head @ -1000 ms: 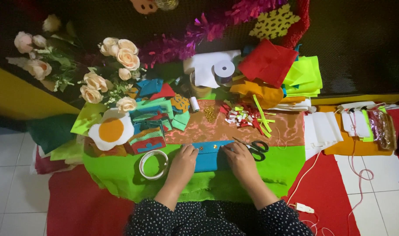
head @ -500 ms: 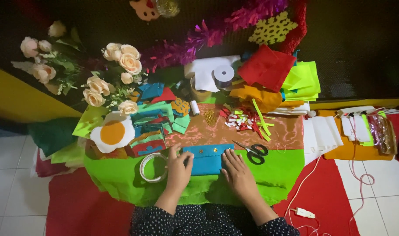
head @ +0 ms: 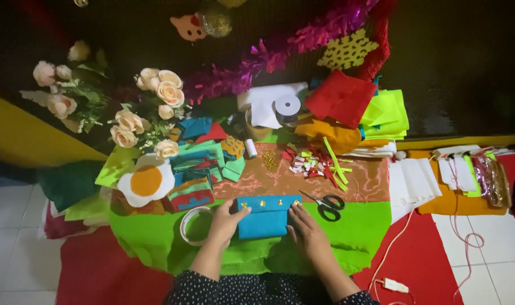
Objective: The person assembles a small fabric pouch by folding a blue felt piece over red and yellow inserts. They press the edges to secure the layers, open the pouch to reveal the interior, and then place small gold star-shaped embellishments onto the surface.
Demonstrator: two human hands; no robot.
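Blue felt pouch [head: 267, 217] lies flat on green-covered desk [head: 359, 231], long axis left-right, studded edge away. Left hand [head: 226, 221] and right hand [head: 303, 230] open, fingers pressing its ends. Scissors [head: 325, 203] just right.

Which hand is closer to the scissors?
The right hand. It rests on the right edge of the blue felt piece, just left of the scissors. The left hand is on the far side of the felt, beside the tape ring.
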